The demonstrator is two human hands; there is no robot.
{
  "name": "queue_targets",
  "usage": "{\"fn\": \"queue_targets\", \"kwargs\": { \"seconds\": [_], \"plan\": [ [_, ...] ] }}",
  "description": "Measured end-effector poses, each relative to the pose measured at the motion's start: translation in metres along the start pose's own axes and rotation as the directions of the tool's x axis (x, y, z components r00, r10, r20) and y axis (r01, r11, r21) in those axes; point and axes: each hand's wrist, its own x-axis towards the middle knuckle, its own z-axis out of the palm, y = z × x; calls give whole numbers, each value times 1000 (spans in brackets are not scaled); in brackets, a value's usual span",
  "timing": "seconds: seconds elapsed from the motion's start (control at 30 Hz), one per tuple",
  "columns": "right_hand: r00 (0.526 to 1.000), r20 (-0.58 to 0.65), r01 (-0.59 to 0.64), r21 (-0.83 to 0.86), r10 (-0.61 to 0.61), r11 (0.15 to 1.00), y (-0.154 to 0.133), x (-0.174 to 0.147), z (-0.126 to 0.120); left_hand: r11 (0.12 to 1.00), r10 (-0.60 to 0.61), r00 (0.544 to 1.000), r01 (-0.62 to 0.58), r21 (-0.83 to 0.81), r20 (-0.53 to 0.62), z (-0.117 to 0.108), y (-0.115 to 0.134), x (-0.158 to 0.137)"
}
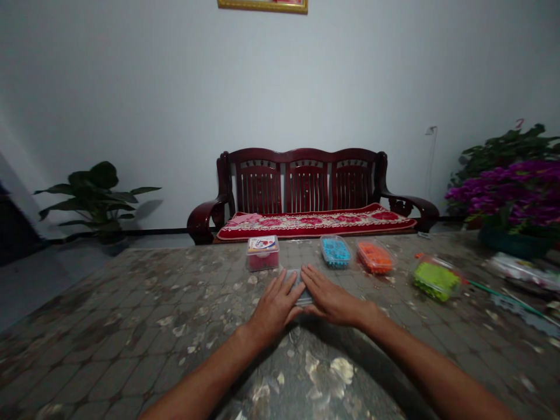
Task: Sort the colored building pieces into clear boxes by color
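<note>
Both of my hands lie flat over a clear plastic container point(303, 293) on the table, mostly covered by them. My left hand point(276, 303) rests on its left side with the fingers stretched forward. From the right, my right hand point(328, 296) presses on it the same way, palm down. The two thumbs come close together at the near edge. What the container holds is hidden. Just beyond stands a clear lidded box point(263, 260) with dark red contents and a printed label on top.
Clear boxes of blue pieces point(336, 252), orange pieces point(375, 258) and green pieces point(437, 280) stand to the right. A green stick point(494, 290) and a plastic bag point(520, 269) lie farther right, by a purple flower pot point(511, 239). A wooden bench point(306, 181) stands behind the patterned table point(131, 315).
</note>
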Motion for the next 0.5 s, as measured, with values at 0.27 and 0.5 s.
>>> {"fn": "queue_targets", "kwargs": {
  "seconds": [0.27,0.5],
  "plan": [
    [999,-51,2,-48,-4,999,-6,-1,4,1000,-2,1000,2,-11,-9,3,2,-2],
    [999,-42,-9,63,12,998,0,-4,6,997,-13,999,15,-71,29,-1,-2,0]
  ]
}}
